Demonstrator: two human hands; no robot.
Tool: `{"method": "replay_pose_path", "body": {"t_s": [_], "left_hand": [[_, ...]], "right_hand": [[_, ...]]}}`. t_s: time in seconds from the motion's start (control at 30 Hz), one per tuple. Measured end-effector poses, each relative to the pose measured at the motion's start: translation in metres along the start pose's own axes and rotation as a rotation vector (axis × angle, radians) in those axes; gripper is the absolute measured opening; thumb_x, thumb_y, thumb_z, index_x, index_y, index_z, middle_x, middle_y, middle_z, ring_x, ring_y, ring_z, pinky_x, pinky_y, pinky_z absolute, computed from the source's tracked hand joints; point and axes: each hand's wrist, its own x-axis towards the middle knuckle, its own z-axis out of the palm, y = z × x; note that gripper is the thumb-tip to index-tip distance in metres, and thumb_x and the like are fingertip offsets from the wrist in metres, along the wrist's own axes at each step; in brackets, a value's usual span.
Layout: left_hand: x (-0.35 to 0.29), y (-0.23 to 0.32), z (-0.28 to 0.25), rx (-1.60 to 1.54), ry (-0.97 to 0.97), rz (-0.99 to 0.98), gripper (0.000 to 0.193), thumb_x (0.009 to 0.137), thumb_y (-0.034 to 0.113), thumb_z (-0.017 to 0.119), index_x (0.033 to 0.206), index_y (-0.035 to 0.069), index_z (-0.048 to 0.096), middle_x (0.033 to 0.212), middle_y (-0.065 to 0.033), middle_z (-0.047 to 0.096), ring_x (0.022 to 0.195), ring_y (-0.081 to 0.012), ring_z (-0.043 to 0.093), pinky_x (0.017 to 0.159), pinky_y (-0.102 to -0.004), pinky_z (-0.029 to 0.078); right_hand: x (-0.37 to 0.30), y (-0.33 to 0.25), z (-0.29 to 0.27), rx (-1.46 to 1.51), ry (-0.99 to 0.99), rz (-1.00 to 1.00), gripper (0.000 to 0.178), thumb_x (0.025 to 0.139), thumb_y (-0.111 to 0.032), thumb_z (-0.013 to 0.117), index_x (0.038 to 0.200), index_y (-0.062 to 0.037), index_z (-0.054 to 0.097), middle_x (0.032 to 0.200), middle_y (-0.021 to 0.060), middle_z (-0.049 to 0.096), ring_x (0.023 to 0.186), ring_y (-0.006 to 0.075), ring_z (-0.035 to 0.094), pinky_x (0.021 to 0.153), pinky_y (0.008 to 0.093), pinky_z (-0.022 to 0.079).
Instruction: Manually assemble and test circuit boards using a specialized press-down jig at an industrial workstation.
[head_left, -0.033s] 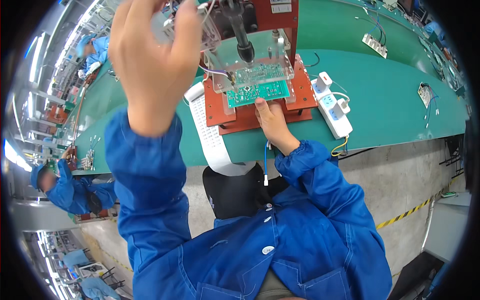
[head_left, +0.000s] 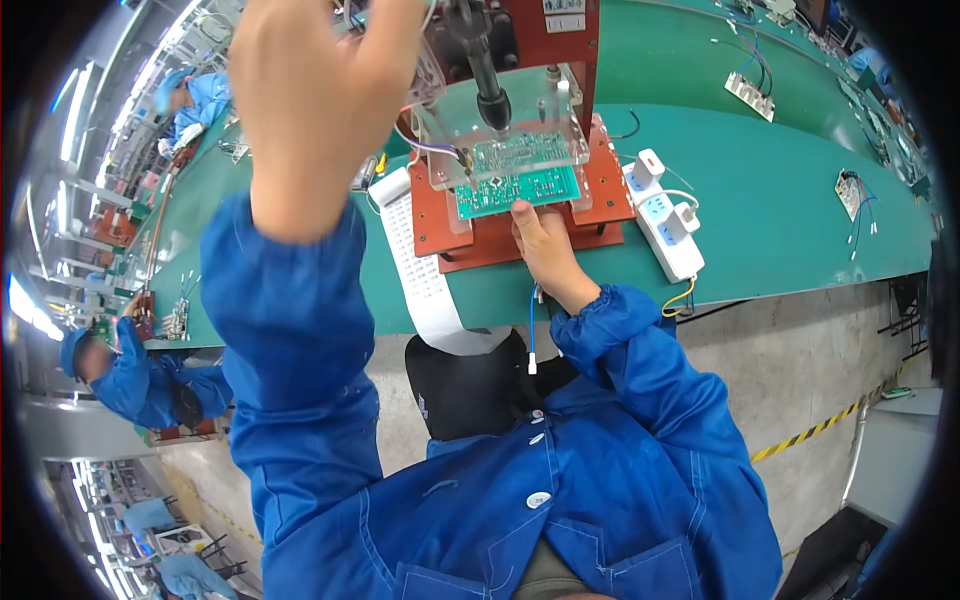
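Observation:
A green circuit board [head_left: 535, 190] lies in the red test press [head_left: 607, 175], below a clear plastic plate [head_left: 445, 120]. My right hand [head_left: 545, 248] holds the board's near edge, its thumb on top and the other fingers hidden underneath. A dark plunger [head_left: 488, 85] comes down onto the clear plate from above. At the upper left of the press, my left hand [head_left: 320, 100] is raised and blurred. Its fingertips run past the top edge of the picture, so whatever they touch is hidden.
Right of the press lies a white power strip [head_left: 668, 235] with plugs. A printed paper strip [head_left: 415, 255] hangs over the near edge of the green table [head_left: 780, 210]. Small wired boards [head_left: 750, 95] lie farther right. Two people in blue [head_left: 150, 375] work at the left.
My left hand has shifted slightly up and to the right. My right hand and the circuit board stay practically where they were.

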Motion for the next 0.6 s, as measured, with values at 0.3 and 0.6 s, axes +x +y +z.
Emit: {"method": "replay_pose_path", "body": {"t_s": [0.3, 0.6], "left_hand": [[0.106, -0.002, 0.045, -0.338, -0.741, -0.429, 0.043, 0.091, 0.037, 0.060, 0.088, -0.003, 0.075, 0.088, -0.0231, 0.073, 0.085, -0.0356, 0.070, 0.076, -0.0396, 0.054], [-0.023, 0.050, 0.068, -0.722, 0.486, 0.192, 0.025, 0.065, -0.012, 0.062, 0.083, 0.005, 0.062, 0.103, -0.0089, 0.075, 0.104, -0.0326, 0.072, 0.082, -0.0388, 0.056]], "right_hand": [[-0.001, 0.007, -0.009, -0.055, 0.043, -0.059, 0.051, 0.099, -0.060, 0.055, 0.084, -0.0111, 0.050, 0.070, -0.0066, 0.038, 0.057, 0.0039, 0.034, 0.049, 0.0234, 0.026], [-0.002, 0.013, -0.010, -0.218, -0.023, 0.005, 0.072, 0.101, -0.062, 0.048, 0.119, 0.0062, 0.062, 0.104, 0.0186, 0.068, 0.095, 0.0281, 0.062, 0.090, 0.0389, 0.047]]}}
